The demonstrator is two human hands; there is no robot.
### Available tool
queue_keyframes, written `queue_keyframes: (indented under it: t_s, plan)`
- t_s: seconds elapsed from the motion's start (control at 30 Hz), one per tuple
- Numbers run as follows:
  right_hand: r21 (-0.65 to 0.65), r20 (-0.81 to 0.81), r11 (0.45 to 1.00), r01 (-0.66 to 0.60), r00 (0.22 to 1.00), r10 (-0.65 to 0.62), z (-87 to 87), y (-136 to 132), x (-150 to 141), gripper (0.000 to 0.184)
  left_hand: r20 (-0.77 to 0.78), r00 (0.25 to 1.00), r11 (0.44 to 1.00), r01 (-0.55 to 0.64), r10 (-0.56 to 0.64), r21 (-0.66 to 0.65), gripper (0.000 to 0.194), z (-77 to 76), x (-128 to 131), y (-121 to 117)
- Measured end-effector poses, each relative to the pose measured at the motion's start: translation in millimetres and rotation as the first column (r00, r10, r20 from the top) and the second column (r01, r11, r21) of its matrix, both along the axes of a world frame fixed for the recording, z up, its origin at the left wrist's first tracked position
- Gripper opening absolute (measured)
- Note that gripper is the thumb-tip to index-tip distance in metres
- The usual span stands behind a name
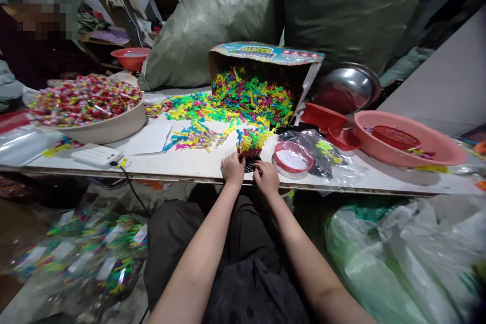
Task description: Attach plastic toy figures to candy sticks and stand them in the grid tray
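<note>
Both hands are at the table's front edge, on either side of a small black perforated rack (250,164). My left hand (232,169) is closed at the rack's left side, fingers curled in. My right hand (266,177) is closed at its right corner, thumb and forefinger together. Exactly what the fingertips press is partly hidden. Upright in the rack stands a tight cluster of small yellow, green and pink plastic figures (252,139) with red lower ends. Just left of it lie loose figures with striped tubes (195,136). Behind, a tipped cardboard box (304,61) spills many bright figures (254,96).
At left are a cream basin (132,124) heaped with wrapped pieces and a white power bank (97,156) with a cable. To the right stand a red mesh basket (292,158), a plastic bag (322,154) and a pink basin (436,147). Another person (34,55) sits far left.
</note>
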State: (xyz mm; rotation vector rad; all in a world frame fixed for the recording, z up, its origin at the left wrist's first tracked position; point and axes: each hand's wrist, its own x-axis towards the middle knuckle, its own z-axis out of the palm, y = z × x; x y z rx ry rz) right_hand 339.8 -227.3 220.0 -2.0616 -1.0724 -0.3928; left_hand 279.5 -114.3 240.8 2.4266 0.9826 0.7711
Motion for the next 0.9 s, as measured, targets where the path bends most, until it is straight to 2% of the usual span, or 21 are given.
queue_keyframes:
  t_s: [0.17, 0.37, 0.5, 0.63, 0.7, 0.77, 0.9]
  plan:
    - [-0.020, 0.008, 1.000, -0.003, 1.000, 0.004, 4.4, -1.6, -7.8, 0.023, 0.039, 0.999, 1.000, 0.004, -0.003, -0.022, 0.017, -1.8, -3.9, 2.1]
    - [0.058, -0.008, 0.982, 0.181, 0.983, -0.181, 18.5, 18.4, -21.3, 0.022, 0.070, 0.997, 0.999, 0.043, -0.041, -0.029, 0.016, -0.8, -10.1, 4.8]
    - [0.168, 0.000, 0.952, 0.257, 0.965, -0.261, 39.1, 29.3, -26.4, 0.026, 0.068, 0.996, 0.998, 0.053, -0.052, -0.018, 0.016, 1.1, -10.3, 3.2]
    - [0.272, 0.090, 0.932, 0.241, 0.957, -0.274, 71.9, 27.9, -24.6, 0.025, 0.057, 0.997, 0.999, 0.047, -0.046, -0.010, 0.016, 2.5, -9.2, 0.8]
    - [0.226, 0.161, 0.954, 0.196, 0.958, -0.235, 89.6, 27.2, -19.2, 0.023, 0.054, 0.997, 0.999, 0.048, -0.048, -0.007, 0.017, 2.4, -9.3, 0.2]
    - [0.126, 0.217, 0.981, 0.147, 0.961, -0.171, 104.1, 28.5, -11.8, 0.020, 0.052, 0.997, 0.999, 0.051, -0.050, -0.007, 0.018, 1.9, -9.9, 0.2]
    - [-0.023, 0.264, 0.997, 0.069, 0.963, -0.061, 117.0, 34.6, 1.1, 0.015, 0.048, 0.998, 0.999, 0.049, -0.048, -0.010, 0.019, 0.9, -10.8, 0.6]
